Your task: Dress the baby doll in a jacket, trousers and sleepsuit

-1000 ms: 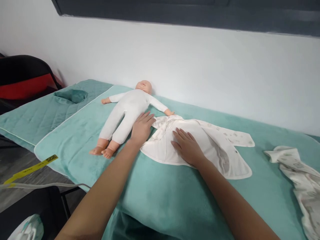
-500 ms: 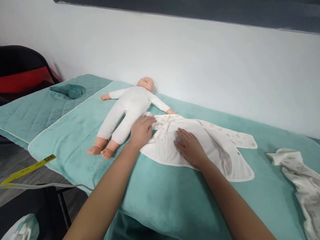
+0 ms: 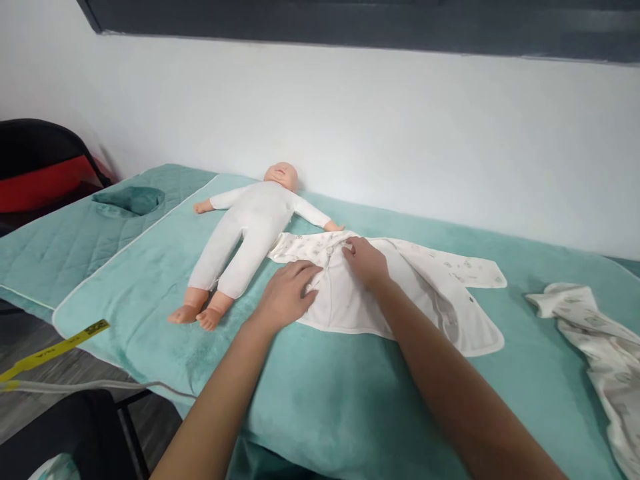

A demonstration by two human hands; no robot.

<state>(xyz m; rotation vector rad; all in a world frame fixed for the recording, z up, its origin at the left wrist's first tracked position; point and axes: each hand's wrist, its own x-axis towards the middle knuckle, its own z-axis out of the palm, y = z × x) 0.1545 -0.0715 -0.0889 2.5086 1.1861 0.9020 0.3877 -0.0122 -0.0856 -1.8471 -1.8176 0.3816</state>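
A baby doll (image 3: 247, 230) in a white suit lies on its back on a teal blanket (image 3: 325, 393), head toward the wall. Beside it on the right a white printed baby garment (image 3: 425, 280) is spread flat. My left hand (image 3: 287, 293) lies flat, fingers apart, on the garment's near left edge, close to the doll's legs. My right hand (image 3: 365, 260) rests on the garment's upper left part, fingers curled onto the cloth near the doll's hand. Whether they pinch the fabric is not visible.
A second crumpled printed cloth (image 3: 595, 347) lies at the right edge. A quilted teal mat (image 3: 60, 233) with a dark green cloth (image 3: 129, 199) lies to the left. A black and red chair (image 3: 40, 170) stands at far left. A yellow tape (image 3: 55, 350) hangs below.
My right hand slid up and left across the garment toward its top corner. My left hand shifted nearer, from beside the doll's hip to the garment's left edge.
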